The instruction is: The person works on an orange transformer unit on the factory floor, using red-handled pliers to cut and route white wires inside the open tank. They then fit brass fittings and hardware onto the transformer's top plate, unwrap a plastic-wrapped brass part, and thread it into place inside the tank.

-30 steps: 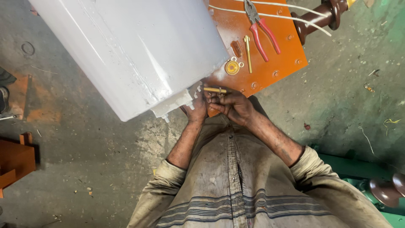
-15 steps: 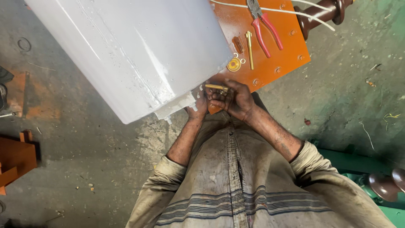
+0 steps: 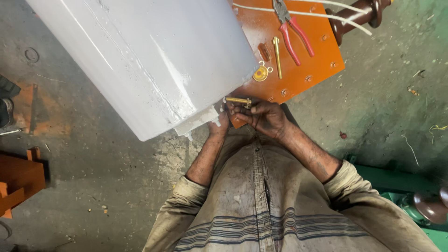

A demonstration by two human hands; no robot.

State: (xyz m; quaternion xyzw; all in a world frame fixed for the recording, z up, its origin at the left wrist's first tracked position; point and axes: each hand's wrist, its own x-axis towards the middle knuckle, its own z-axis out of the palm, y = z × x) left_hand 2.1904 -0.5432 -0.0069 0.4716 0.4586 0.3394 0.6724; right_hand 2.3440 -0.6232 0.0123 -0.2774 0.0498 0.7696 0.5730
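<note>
Brass bolt, held level at the lower corner of the grey tank, its tip toward the tank's bottom edge. The right hand has its fingers clamped on the bolt's head end; the left hand lies just under the tank edge, touching the pale bracket there, and whether its fingers are closed on anything cannot be told. Against the views half a second and a second ago, the hands sit in the same place at the tank corner and the bolt has kept its level pose; only the head camera has drifted slightly. The work therefore appears to be in a fitting or turning phase at the bracket, not yet finished, since most of the bolt's shank is still showing. Edges: the tank's lower edge overhangs both hands; the orange plate lies just beyond the right hand, carrying red pliers, a second brass bolt, a brass washer and a white cord. Open room: bare concrete floor lies to the person's left and below the tank; on the right, a green frame and a brown insulator stand near the right elbow.
</note>
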